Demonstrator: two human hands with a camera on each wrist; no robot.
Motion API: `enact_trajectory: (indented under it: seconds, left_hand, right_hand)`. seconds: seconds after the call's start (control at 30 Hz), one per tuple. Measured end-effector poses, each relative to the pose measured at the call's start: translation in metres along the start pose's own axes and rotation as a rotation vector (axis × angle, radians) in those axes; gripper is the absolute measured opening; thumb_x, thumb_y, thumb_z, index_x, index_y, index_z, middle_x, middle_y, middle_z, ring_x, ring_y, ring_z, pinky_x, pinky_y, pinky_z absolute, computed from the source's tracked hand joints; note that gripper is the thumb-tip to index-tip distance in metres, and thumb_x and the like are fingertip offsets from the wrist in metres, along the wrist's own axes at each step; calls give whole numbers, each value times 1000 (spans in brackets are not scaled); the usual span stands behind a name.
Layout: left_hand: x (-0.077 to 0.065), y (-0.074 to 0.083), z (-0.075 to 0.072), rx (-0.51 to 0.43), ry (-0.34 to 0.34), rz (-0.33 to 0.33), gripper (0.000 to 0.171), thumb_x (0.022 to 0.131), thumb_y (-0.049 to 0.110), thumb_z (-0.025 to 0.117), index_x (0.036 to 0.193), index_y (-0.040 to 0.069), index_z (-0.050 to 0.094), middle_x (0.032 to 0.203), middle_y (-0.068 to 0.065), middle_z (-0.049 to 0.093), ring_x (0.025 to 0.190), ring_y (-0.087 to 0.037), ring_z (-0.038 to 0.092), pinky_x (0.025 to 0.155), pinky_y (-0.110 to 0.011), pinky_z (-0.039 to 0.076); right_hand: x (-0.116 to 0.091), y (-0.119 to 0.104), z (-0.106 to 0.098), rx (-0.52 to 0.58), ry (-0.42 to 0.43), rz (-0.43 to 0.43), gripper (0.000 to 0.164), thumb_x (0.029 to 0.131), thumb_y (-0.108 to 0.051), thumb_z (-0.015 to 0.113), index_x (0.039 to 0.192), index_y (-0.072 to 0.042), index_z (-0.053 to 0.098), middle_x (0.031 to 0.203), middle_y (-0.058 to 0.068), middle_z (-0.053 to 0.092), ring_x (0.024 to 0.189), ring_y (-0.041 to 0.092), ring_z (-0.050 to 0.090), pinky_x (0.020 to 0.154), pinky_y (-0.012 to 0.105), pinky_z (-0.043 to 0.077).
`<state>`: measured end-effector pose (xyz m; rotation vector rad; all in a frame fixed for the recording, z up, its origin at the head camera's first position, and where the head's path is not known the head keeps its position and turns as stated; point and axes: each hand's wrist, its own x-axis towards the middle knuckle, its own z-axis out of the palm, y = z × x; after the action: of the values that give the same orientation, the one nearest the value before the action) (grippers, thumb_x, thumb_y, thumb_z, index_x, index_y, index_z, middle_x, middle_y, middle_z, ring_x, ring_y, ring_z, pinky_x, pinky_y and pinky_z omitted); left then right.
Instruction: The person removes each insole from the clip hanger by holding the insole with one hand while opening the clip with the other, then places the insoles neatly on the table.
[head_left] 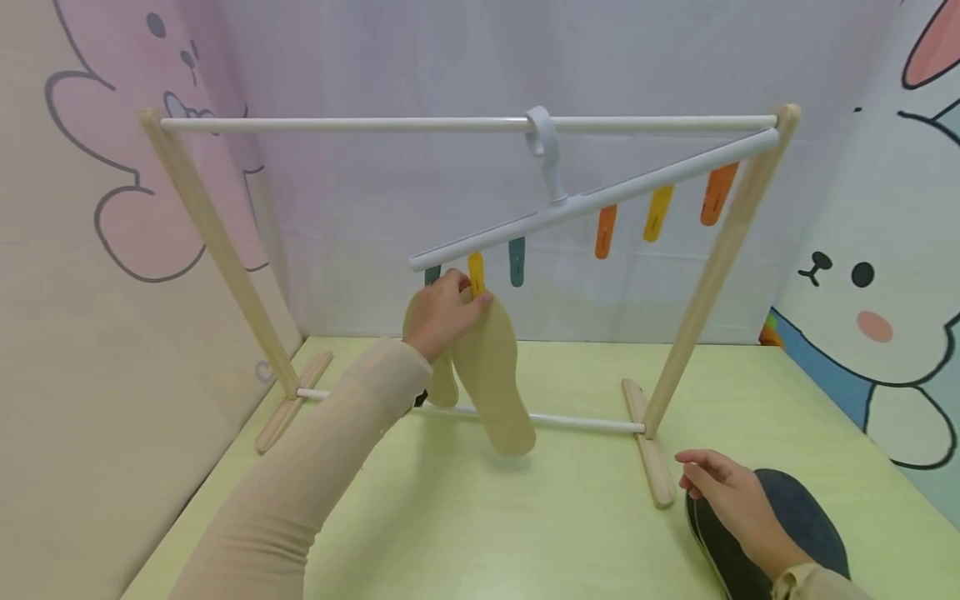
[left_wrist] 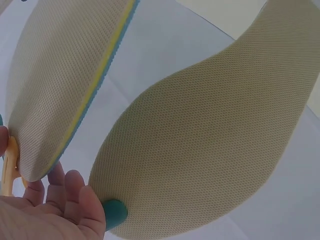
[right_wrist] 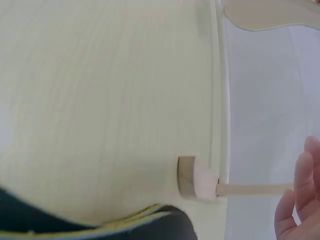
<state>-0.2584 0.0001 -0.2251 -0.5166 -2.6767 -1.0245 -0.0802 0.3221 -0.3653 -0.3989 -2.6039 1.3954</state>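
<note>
My left hand pinches the toe end of a beige insole between thumb and fingers, just at a yellow clip. That clip hangs from the white tilted hanger. Beside it a second beige insole hangs from a teal clip, close to my fingertips in the left wrist view. The held insole shows a yellow and blue edge there. My right hand, loosely bent and holding nothing, hovers over dark insoles at the table's right; whether it touches them, I cannot tell.
A wooden rack with a white top rod carries the hanger by its hook. Its right foot stands near my right hand. Several other clips, among them an orange clip, hang along the raised right side. Walls close in behind and left.
</note>
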Motion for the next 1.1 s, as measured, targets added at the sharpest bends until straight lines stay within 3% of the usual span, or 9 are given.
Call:
enact_trajectory:
  seconds: [0.23, 0.53, 0.77, 0.93, 1.1]
  left_hand:
    - [1, 0, 1, -16, -3, 4, 43, 94, 36, 60, 118, 2, 55, 114, -14, 62, 95, -28, 58, 82, -38, 47]
    - [2, 2, 9, -33, -4, 30, 43, 94, 36, 60, 119, 2, 54, 110, -15, 64, 90, -29, 59, 80, -38, 48]
    - [1, 4, 13, -52, -16, 19, 42, 94, 35, 59, 119, 2, 53, 112, -15, 64, 92, -29, 60, 82, -39, 47]
    - [0, 7, 15, -89, -41, 13, 43, 95, 35, 58, 122, 2, 53, 115, -15, 62, 95, -29, 59, 84, -39, 47]
    - [0, 9, 16, -65, -40, 4, 43, 96, 34, 56, 124, 2, 50, 115, -16, 63, 96, -31, 61, 84, -40, 47]
  right_hand:
    - [3, -9, 12, 76, 24, -50, 26, 98, -8, 53, 114, 11, 59, 76, 1, 64, 67, 13, 57, 67, 27, 49]
    - [6, -18, 24, 71, 28, -90, 28, 97, -10, 56, 112, 13, 60, 75, 2, 64, 67, 12, 57, 63, 28, 46]
    - [12, -26, 40, 173, 40, -152, 22, 94, -5, 58, 105, 14, 62, 73, 2, 63, 66, 9, 56, 64, 24, 47]
    - [15, -33, 53, 219, 38, -163, 17, 93, -1, 59, 101, 13, 62, 72, 0, 62, 66, 9, 56, 63, 22, 47]
    - [18, -38, 62, 229, 27, -149, 18, 93, -3, 60, 101, 13, 63, 73, 0, 63, 66, 7, 56, 64, 23, 48]
